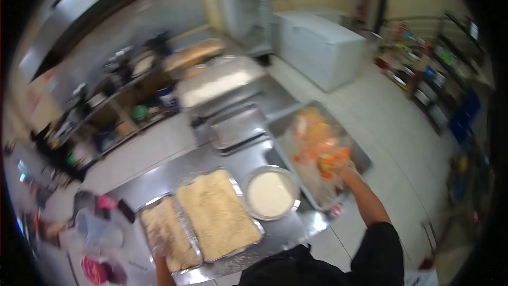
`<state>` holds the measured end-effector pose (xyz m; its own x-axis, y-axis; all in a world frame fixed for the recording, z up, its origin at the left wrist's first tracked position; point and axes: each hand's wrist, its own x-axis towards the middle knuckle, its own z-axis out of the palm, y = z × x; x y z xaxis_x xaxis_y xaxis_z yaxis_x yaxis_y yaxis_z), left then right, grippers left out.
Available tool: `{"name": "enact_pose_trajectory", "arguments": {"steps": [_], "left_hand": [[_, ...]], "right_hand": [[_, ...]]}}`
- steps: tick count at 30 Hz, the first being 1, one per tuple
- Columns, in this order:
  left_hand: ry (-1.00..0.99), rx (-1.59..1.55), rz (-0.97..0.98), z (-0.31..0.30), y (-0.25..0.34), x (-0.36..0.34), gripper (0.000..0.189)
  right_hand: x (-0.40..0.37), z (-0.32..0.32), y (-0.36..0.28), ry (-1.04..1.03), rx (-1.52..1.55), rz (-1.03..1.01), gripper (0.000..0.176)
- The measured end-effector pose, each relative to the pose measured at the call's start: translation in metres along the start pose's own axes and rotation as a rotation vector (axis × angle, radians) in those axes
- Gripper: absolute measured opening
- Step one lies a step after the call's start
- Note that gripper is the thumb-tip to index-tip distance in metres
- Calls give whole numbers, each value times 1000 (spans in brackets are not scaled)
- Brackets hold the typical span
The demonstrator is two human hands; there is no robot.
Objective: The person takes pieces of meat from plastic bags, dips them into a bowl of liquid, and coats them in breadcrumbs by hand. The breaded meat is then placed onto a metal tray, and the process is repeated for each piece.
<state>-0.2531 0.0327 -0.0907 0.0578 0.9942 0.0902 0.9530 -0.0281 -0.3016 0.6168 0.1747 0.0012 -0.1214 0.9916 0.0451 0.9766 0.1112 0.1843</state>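
My left hand (160, 242) is over the smaller tray of pale crumbs (172, 228) at the lower left; its fingers are smeared by motion. A larger tray of crumbs (214, 214) lies beside it. To the right stands a round bowl of white batter (271, 193). My right hand (345, 172) reaches into a grey tub (365, 156) at the right, among orange-and-clear plastic bags (317, 137). Blur hides its fingers and whatever they touch.
Empty metal trays (238, 126) sit behind the bowl, near a large covered tray (219, 82). A clear jug (87, 228), a pink container (94, 269) and a dark phone-like object (126, 210) stand at left. A white chest freezer (320, 47) is beyond.
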Motion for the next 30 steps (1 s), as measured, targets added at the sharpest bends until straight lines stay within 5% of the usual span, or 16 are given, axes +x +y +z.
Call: {"name": "enact_pose_trajectory", "arguments": {"steps": [3,4,7,12,17,24,26,28,29,30], "left_hand": [[-163,-71,-143,-8,5,4,59],[-185,-139,-281,-55,24,12,62],[-253,-218,-581,-91,55,5,71],[104,-556,-818,-107,115,-7,76],[376,-898,-684,-148,150,6,58],[285,-1134,-523,-170,177,34,54],[209,-997,-423,-95,183,29,52],[288,-1090,-343,-142,184,41,50],[304,-1139,-315,-169,186,44,49],[288,-1170,-292,-187,188,46,48]], "right_hand": [[7,-66,-30,-561,105,349,58],[10,-80,-32,-642,53,353,57],[6,-15,9,-508,-82,-214,49],[-4,-19,28,-611,-40,-185,49],[-5,-73,37,-588,21,-118,48],[-20,-123,41,-467,96,30,48],[-24,-129,38,-428,124,82,48],[-32,-109,45,-200,248,202,37],[-41,-136,31,84,455,-62,32],[-38,-128,40,4,337,12,31]]}}
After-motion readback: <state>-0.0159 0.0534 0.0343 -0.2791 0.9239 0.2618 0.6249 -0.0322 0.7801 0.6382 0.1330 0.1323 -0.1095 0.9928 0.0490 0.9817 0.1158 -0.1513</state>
